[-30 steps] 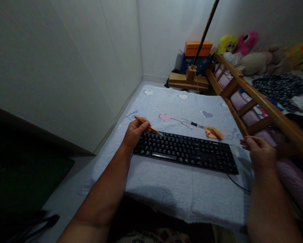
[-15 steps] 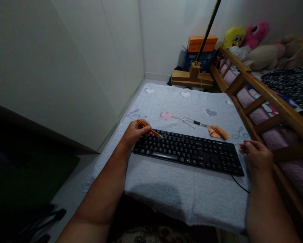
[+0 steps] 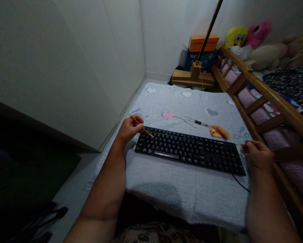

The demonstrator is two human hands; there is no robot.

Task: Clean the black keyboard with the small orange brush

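Note:
A black keyboard (image 3: 184,146) lies on the cloth-covered table in front of me. My left hand (image 3: 129,128) is closed on a thin brush with an orange handle (image 3: 139,124). Its pale tip is over the keys near the keyboard's left end. Beside the right end is my right hand (image 3: 259,153), its fingers curled together. A small whitish patch shows by those fingertips; whether they hold anything, I cannot make out. Behind the keyboard are a folded orange-tan cloth (image 3: 219,131), a tool with a black grip and wire loop (image 3: 198,122), and a thin white stick (image 3: 190,123).
A pale cloth with hearts (image 3: 161,182) covers the table. The keyboard's cable (image 3: 241,183) runs off to the right. A wooden bed rail (image 3: 270,91) borders the right side, a white cabinet (image 3: 90,67) the left. Behind the table stands a wooden base (image 3: 191,77) with a pole.
My left hand has moved left with the brush, whose tip is now over keys closer to the keyboard's left end. My right hand stays almost where it was.

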